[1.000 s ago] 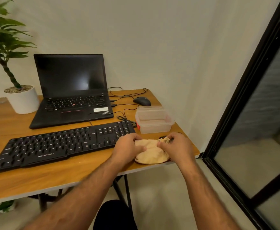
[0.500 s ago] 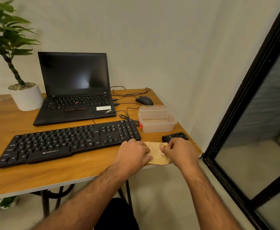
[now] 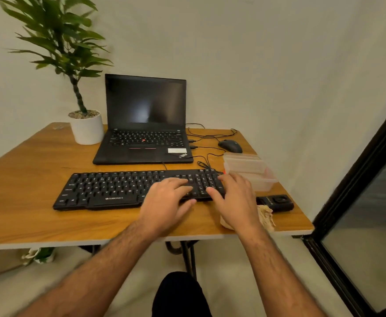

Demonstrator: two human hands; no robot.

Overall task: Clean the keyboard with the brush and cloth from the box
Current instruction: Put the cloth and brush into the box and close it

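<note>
1. The keyboard (image 3: 137, 189) lies flat on the table (image 3: 27, 170), in front of the laptop (image 3: 145, 124). It looks stiff and light enough to slide under a push, and its cable runs off the far edge.
2. The left hand (image 3: 164, 207) and the right hand (image 3: 235, 200) rest over the keyboard's right end, fingers (image 3: 178, 183) spread and nearly straight, holding nothing.
3. The keyboard is best taken at its two short ends or along the near edge, because the keys give under pressure.
4. The cloth (image 3: 266, 217) lies crumpled at the near right edge of the table, partly under the right wrist. It is soft and limp, so a pinch anywhere gathers it.
5. A small black object (image 3: 276, 202), possibly the brush, sits just right of the cloth; I cannot tell for sure.
6. The box (image 3: 254, 173) stands just beyond the keyboard's right end. It is thin clear plastic and likely light.
</note>
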